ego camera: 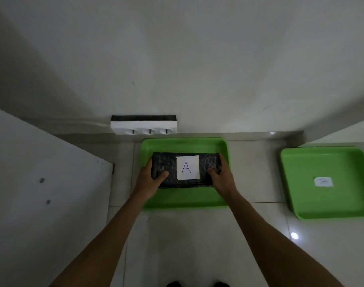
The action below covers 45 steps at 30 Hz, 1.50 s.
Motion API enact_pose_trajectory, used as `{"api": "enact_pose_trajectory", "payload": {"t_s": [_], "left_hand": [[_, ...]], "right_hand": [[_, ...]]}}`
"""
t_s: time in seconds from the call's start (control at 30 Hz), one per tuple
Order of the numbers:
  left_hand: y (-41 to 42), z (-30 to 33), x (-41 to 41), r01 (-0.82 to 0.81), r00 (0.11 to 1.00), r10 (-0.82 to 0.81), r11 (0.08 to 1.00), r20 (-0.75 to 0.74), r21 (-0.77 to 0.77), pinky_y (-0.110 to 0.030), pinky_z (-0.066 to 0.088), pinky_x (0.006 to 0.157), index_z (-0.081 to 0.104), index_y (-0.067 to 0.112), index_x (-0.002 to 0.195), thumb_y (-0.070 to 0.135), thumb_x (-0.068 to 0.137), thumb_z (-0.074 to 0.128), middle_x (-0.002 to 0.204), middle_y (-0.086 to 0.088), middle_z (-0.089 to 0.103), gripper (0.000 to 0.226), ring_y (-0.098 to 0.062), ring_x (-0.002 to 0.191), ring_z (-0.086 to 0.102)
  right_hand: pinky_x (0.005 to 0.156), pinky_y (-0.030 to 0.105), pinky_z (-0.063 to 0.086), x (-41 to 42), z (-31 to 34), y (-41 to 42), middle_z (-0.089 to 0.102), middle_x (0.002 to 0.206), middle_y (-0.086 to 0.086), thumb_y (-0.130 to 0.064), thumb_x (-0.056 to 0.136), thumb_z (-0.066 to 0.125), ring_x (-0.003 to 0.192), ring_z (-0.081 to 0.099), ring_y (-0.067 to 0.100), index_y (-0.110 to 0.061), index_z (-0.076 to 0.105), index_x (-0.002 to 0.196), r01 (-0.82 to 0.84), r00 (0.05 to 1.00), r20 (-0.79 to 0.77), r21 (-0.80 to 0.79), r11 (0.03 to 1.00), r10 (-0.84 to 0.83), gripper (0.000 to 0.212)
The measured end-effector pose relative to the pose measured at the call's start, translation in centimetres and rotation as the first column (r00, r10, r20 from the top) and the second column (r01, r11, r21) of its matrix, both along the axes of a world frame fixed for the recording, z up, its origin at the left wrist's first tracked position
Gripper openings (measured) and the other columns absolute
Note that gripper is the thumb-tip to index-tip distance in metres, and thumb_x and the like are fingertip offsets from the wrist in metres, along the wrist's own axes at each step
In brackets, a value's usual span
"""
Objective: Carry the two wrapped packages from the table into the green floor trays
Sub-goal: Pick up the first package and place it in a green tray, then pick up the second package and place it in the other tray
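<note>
A dark wrapped package point(166, 164) with a white label marked "A" lies level inside a green floor tray point(183, 198) by the wall; whether it rests on the tray bottom I cannot tell. My left hand point(151, 176) grips its left end, thumb on top. My right hand point(221, 176) grips its right end the same way. A second green tray point(305, 195) sits on the floor to the right, holding only a small white label. No other package is in view.
A white power strip point(143, 126) is against the wall just behind the first tray. A white panel or table surface point(42, 183) fills the left side. Tiled floor lies between the trays and below me, with my shoe tips at the bottom edge.
</note>
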<state>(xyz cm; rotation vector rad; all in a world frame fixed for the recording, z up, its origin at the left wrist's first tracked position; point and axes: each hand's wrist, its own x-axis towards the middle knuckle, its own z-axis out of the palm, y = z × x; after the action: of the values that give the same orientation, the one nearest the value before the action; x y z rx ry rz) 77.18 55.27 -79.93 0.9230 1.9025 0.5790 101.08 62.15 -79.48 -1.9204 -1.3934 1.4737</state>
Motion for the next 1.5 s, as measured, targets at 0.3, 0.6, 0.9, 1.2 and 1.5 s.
{"api": "enact_pose_trajectory", "payload": {"t_s": [0.3,0.6,0.9,1.2,1.5], "left_hand": [[0.6,-7.6,-0.1,0.062,0.996,-0.065,0.996,-0.053,-0.062,-0.05,0.038,0.112,0.024,0.016,0.154,0.039,0.091,0.063,0.154,-0.012,0.041,0.078,-0.031,0.138,0.042],[0.8,-2.7,-0.4,0.119,0.975,-0.16,0.964,-0.157,-0.239,-0.044,0.032,0.115,0.019,0.014,0.155,0.041,0.093,0.06,0.161,-0.013,0.026,0.079,-0.032,0.144,0.033],[-2.4,22.4,0.1,0.294,0.914,-0.333,0.937,-0.23,-0.189,-0.039,0.047,0.1,0.054,0.016,0.137,0.031,0.092,0.06,0.136,-0.008,0.06,0.047,-0.027,0.121,0.057],[-7.1,50.5,1.2,0.259,0.877,-0.301,0.952,-0.374,-0.161,-0.045,0.046,0.101,0.05,0.02,0.139,0.034,0.093,0.054,0.138,-0.008,0.057,0.048,-0.03,0.126,0.052],[-16.9,68.5,-6.9,0.04,0.821,-0.023,0.999,-0.571,0.018,-0.043,0.046,0.1,0.046,0.024,0.139,0.04,0.095,0.051,0.134,-0.002,0.058,0.048,-0.027,0.124,0.05]], "right_hand": [[0.107,0.056,0.05,-0.4,-8.2,0.3,0.049,0.15,0.022,-0.01,0.1,0.058,0.135,0.052,0.04,-0.01,0.027,0.16,-0.061,0.994,0.095,0.028,0.998,0.058,0.068],[0.121,0.049,0.033,0.7,-3.9,1.4,0.031,0.165,0.02,-0.033,0.103,0.055,0.149,0.035,0.039,-0.014,0.013,0.164,-0.162,0.975,0.142,-0.096,0.982,0.174,0.076],[0.117,0.049,0.035,3.9,19.9,0.2,0.042,0.157,0.023,-0.035,0.106,0.048,0.143,0.043,0.042,-0.014,0.024,0.162,-0.509,0.779,0.339,-0.149,0.848,0.527,0.065],[0.118,0.049,0.034,2.2,47.9,-3.4,0.039,0.162,0.011,-0.039,0.106,0.044,0.148,0.033,0.035,-0.025,0.023,0.163,-0.713,0.613,0.426,-0.066,0.698,0.666,0.063],[0.12,0.049,0.029,-9.6,66.7,-7.8,0.036,0.164,0.004,-0.046,0.104,0.044,0.154,0.024,0.029,-0.026,0.023,0.163,-0.898,0.423,0.508,0.128,0.42,0.75,0.065]]}}
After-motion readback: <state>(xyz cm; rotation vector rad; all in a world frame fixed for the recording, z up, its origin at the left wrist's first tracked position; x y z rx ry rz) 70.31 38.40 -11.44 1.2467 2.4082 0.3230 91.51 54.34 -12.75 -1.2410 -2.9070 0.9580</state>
